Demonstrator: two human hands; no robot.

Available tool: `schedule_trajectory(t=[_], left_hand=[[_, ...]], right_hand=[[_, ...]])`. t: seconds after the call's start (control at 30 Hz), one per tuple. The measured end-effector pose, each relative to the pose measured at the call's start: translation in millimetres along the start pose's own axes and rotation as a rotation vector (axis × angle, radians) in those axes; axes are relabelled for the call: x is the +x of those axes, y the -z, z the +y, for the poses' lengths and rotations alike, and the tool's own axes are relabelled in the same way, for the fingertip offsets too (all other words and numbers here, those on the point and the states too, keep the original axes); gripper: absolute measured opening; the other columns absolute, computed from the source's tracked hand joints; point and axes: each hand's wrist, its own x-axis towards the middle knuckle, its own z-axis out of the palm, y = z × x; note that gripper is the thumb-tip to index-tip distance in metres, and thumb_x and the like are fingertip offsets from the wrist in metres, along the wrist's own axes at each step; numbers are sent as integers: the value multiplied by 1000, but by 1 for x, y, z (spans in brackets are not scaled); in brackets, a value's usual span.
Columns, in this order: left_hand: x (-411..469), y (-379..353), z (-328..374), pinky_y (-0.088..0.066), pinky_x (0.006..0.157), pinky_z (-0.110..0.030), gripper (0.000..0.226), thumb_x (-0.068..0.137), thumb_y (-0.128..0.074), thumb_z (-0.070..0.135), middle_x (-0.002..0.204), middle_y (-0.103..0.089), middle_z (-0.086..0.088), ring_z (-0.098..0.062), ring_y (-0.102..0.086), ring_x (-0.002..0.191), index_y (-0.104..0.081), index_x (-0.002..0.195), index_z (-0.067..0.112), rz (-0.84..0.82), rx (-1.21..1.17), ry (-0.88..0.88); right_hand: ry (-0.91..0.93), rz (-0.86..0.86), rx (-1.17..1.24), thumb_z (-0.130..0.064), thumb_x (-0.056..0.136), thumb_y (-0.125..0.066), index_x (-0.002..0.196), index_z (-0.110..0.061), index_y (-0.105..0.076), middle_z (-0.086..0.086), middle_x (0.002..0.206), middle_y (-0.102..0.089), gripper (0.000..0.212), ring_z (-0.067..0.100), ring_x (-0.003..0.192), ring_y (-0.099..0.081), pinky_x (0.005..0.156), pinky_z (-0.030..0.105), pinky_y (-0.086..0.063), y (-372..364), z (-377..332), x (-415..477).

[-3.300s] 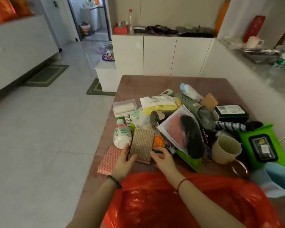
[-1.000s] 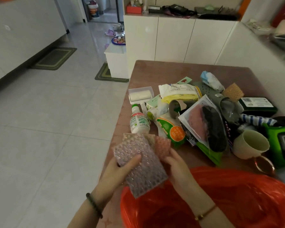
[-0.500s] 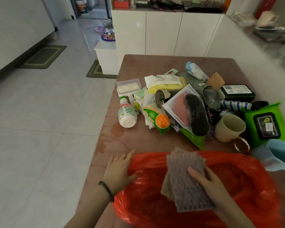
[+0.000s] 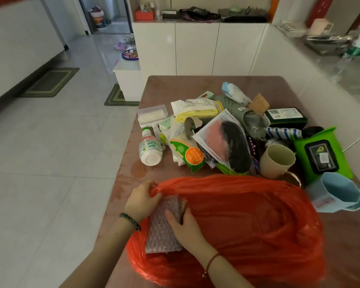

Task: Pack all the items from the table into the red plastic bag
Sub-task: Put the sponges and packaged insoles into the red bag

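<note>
The left hand grips the bunched rim of the red bag, which lies on the tabletop. Just to its right, the right hand holds a bubble-wrap packet at the bag's mouth, thumb on top and fingers round the packet's right edge. Beyond the left hand a white bottle lies on its side. Beyond the right hand sits a heap of packets, with a beige cup, a green wipes pack and a blue jug further right.
</note>
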Motion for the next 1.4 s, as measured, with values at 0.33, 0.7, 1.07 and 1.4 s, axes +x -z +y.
schedule_trajectory(t=[0.33,0.7,1.07,1.4], left_hand=[[12,13,44,-38,105,-33,79,61,-45,67,129,-51,6,-14,-45,122,-37,132,33,-88,139,-233],[80,-50,145,-45,82,-22,54,86,-56,32,122,-54,3,-6,-51,94,-38,134,14,-61,-356,-166],[71,-65,168,-49,81,-17,60,76,-61,39,122,-53,11,-8,-55,106,-40,130,24,-158,-790,-49],[89,-33,134,-45,99,-45,15,91,-48,12,101,-65,-10,-31,-59,107,-59,84,19,109,-1074,222]], right_hand=[[346,484,-107,-10,82,-64,114,-10,-62,5,110,-65,32,3,84,-58,73,6,-48,131,-45,15],[52,372,-774,-23,86,-56,147,-9,5,20,156,-5,87,35,144,-8,114,47,-22,172,-48,114],[293,482,-170,-8,95,-38,143,-21,-28,4,119,-61,50,5,92,-62,79,15,-50,202,-87,55],[372,211,-304,-21,82,-65,142,-17,-28,-9,134,-37,70,6,126,-33,105,21,-30,186,-65,89]])
